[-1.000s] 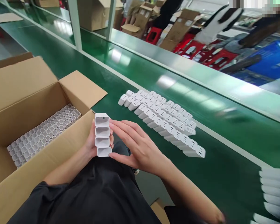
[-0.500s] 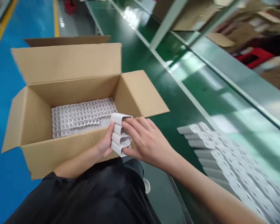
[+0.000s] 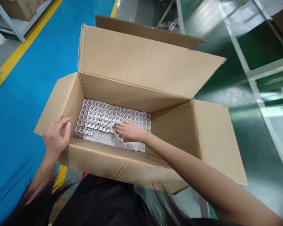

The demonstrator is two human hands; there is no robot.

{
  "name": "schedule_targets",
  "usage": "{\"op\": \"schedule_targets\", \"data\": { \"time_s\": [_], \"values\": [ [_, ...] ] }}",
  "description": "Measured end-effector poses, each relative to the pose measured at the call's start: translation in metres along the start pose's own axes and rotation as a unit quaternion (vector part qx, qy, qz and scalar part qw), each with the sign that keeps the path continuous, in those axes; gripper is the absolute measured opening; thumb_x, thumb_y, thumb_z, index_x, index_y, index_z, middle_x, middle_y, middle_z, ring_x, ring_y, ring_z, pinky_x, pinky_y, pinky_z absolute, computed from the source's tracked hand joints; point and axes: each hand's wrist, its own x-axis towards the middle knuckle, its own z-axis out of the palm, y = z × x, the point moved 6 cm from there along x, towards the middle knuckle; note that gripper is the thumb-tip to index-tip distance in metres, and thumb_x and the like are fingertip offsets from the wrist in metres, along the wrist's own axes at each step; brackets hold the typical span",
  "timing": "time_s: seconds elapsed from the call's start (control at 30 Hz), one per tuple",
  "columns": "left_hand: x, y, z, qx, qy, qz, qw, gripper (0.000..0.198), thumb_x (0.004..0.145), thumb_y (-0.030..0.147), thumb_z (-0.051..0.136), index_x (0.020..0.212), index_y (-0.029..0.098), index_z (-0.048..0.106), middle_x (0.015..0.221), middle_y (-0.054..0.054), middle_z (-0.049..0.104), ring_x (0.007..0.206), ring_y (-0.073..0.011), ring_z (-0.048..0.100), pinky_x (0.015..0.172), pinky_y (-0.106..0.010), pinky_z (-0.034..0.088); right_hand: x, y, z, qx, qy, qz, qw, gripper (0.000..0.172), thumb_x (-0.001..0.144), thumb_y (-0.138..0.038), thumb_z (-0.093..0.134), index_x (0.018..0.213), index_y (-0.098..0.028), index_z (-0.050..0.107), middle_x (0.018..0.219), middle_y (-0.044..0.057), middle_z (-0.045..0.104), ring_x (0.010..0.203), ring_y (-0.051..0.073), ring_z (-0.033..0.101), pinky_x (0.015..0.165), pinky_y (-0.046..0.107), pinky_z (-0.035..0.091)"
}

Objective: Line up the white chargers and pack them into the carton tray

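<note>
My right hand reaches down inside the open cardboard box, its fingers closed on a short row of white plastic tubes. Beneath and around it, many white tubes stand packed in tidy rows with their hollow ends facing up. The upper layer covers the far side; along the near wall a lower layer shows. My left hand hovers by the box's left near corner, fingers bent and apart, with nothing in it.
The box's flaps stick out on its sides. A green bench with metal rails runs along the right. On the left lie a blue floor with a yellow line and a shelf rack.
My right hand has carried the row of tubes from in front of me down into the box. My left hand has let go of them and moved left. My view has turned left.
</note>
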Motion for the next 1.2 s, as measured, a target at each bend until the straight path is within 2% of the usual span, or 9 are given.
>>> {"op": "schedule_targets", "data": {
  "time_s": [0.13, 0.27, 0.37, 0.5, 0.63, 0.73, 0.93, 1.07, 1.2],
  "values": [
    [0.001, 0.007, 0.001, -0.022, -0.004, -0.011, 1.0, 0.017, 0.092, 0.022, 0.058, 0.102, 0.021, 0.072, 0.081, -0.002, 0.075, 0.068, -0.0152, 0.064, 0.066, -0.028, 0.049, 0.059, -0.026, 0.055, 0.036, -0.033, -0.15, 0.988, 0.059, 0.08, -0.033, 0.076, 0.129, -0.007, 0.057, 0.122, 0.017, 0.064, 0.11, 0.027, 0.056, 0.085, 0.034, 0.039],
    [0.001, 0.003, -0.001, -0.043, -0.017, -0.019, 0.999, 0.017, 0.089, 0.016, 0.061, 0.102, 0.022, 0.071, 0.081, -0.001, 0.074, 0.068, -0.0142, 0.064, 0.067, -0.027, 0.049, 0.09, -0.046, 0.082, 0.06, -0.019, -0.226, 0.972, 0.03, 0.091, -0.019, 0.059, 0.12, -0.011, 0.061, 0.118, 0.013, 0.066, 0.109, 0.022, 0.055, 0.084, 0.033, 0.038],
    [-0.001, 0.002, 0.0, -0.041, -0.033, -0.002, 0.999, 0.023, 0.086, 0.012, 0.065, 0.106, 0.023, 0.069, 0.083, 0.0, 0.073, 0.068, -0.0142, 0.063, 0.067, -0.028, 0.05, 0.106, -0.054, 0.096, 0.07, -0.006, -0.255, 0.964, 0.023, 0.097, -0.012, 0.047, 0.113, -0.012, 0.063, 0.113, 0.011, 0.067, 0.104, 0.02, 0.056, 0.081, 0.033, 0.038],
    [0.0, 0.003, 0.001, -0.03, -0.056, -0.01, 0.998, 0.024, 0.086, 0.012, 0.066, 0.107, 0.024, 0.068, 0.086, -0.001, 0.074, 0.07, -0.0158, 0.064, 0.067, -0.03, 0.051, 0.125, -0.06, 0.111, 0.076, 0.01, -0.262, 0.962, 0.025, 0.1, -0.01, 0.039, 0.109, -0.012, 0.063, 0.108, 0.01, 0.067, 0.102, 0.02, 0.055, 0.081, 0.033, 0.037],
    [0.004, 0.006, -0.001, -0.026, -0.052, -0.005, 0.998, 0.022, 0.087, 0.013, 0.065, 0.106, 0.024, 0.067, 0.085, -0.001, 0.074, 0.069, -0.0165, 0.065, 0.065, -0.032, 0.052, 0.146, -0.065, 0.118, 0.076, 0.02, -0.257, 0.963, 0.028, 0.102, -0.011, 0.036, 0.108, -0.011, 0.062, 0.105, 0.01, 0.067, 0.101, 0.02, 0.054, 0.081, 0.033, 0.036],
    [0.005, 0.009, 0.0, -0.028, -0.056, 0.013, 0.998, 0.024, 0.086, 0.011, 0.064, 0.106, 0.024, 0.067, 0.085, 0.0, 0.074, 0.069, -0.0172, 0.066, 0.065, -0.033, 0.053, 0.168, -0.068, 0.119, 0.074, 0.026, -0.254, 0.964, 0.029, 0.102, -0.01, 0.034, 0.108, -0.014, 0.063, 0.108, 0.009, 0.067, 0.104, 0.02, 0.053, 0.082, 0.033, 0.036],
    [0.0, 0.004, 0.001, -0.019, -0.023, -0.015, 0.999, 0.016, 0.086, 0.014, 0.065, 0.098, 0.023, 0.07, 0.085, 0.0, 0.075, 0.071, -0.0174, 0.067, 0.068, -0.031, 0.051, 0.221, -0.074, 0.114, 0.076, 0.033, -0.24, 0.967, 0.025, 0.101, -0.012, 0.039, 0.105, -0.013, 0.065, 0.112, 0.012, 0.068, 0.113, 0.023, 0.051, 0.085, 0.035, 0.036],
    [0.001, 0.005, 0.003, -0.05, -0.025, -0.01, 0.998, 0.017, 0.085, 0.012, 0.065, 0.098, 0.022, 0.069, 0.084, -0.001, 0.075, 0.071, -0.0171, 0.067, 0.069, -0.031, 0.051, 0.217, -0.073, 0.111, 0.083, 0.039, -0.233, 0.968, 0.027, 0.102, -0.013, 0.038, 0.106, -0.012, 0.065, 0.112, 0.012, 0.068, 0.111, 0.023, 0.052, 0.086, 0.036, 0.037],
    [0.002, 0.007, 0.002, -0.056, -0.025, 0.001, 0.998, 0.02, 0.083, 0.009, 0.065, 0.099, 0.022, 0.068, 0.086, -0.001, 0.075, 0.072, -0.016, 0.067, 0.069, -0.029, 0.051, 0.172, -0.067, 0.109, 0.086, 0.045, -0.222, 0.97, 0.029, 0.102, -0.011, 0.036, 0.112, -0.01, 0.063, 0.105, 0.011, 0.068, 0.102, 0.021, 0.055, 0.082, 0.035, 0.038]
  ]
}}
